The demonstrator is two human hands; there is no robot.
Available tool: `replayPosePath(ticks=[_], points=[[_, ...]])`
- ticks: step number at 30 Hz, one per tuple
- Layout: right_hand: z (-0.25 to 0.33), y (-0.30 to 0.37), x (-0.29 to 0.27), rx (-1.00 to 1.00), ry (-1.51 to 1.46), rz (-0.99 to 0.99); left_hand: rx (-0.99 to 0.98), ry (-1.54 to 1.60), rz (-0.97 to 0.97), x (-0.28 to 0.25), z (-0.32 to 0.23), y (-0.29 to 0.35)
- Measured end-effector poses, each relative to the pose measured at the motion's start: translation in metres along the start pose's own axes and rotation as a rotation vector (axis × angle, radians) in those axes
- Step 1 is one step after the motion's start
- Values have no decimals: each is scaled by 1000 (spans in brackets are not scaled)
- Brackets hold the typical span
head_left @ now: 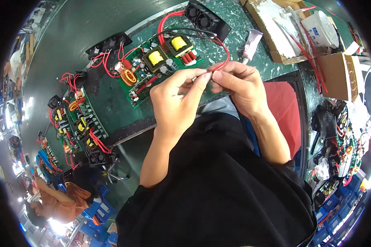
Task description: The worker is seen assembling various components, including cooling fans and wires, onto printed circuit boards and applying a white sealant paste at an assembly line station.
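Note:
My left hand (175, 96) and my right hand (244, 87) meet fingertip to fingertip at the table's near edge, both closed in a pinch. Between them is the end of a loop of thin red wires (228, 53); the exact tip is hidden by my fingers. The loop runs up to a black panel with two fans (206, 19). Just left of my hands lies a green circuit board (141, 88) carrying two yellow-wound transformers (156, 57) and a copper-wound ring coil (128, 76). Thick red cables (161, 26) arch from the board toward the fan panel.
A white tube (251, 44) lies beyond my right hand. At the right stand a cardboard tray (276, 51) with white paste and a white tub (320, 29). Another black panel (108, 44) and more wired boards (92, 113) line the left. A person (66, 199) sits at lower left.

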State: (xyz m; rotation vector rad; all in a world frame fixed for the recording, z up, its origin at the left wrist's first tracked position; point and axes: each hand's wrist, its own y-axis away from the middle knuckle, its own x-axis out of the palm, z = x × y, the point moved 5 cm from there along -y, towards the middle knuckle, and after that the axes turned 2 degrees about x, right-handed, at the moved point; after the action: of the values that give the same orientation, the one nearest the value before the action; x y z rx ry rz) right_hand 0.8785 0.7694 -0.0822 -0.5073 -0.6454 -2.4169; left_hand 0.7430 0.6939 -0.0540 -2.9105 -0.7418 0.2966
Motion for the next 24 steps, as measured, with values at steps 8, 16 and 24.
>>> replayPosePath(ticks=[8,16,24], points=[[4,-24,-4,-108,170,17,-102,137,-20,2,-2,-18],[2,-36,-3,-221,-32,-25,30,134,-175,-22,0,-40],[25,-53,-5,-375,826,-225,218,-326,-217,-57,14,-55]])
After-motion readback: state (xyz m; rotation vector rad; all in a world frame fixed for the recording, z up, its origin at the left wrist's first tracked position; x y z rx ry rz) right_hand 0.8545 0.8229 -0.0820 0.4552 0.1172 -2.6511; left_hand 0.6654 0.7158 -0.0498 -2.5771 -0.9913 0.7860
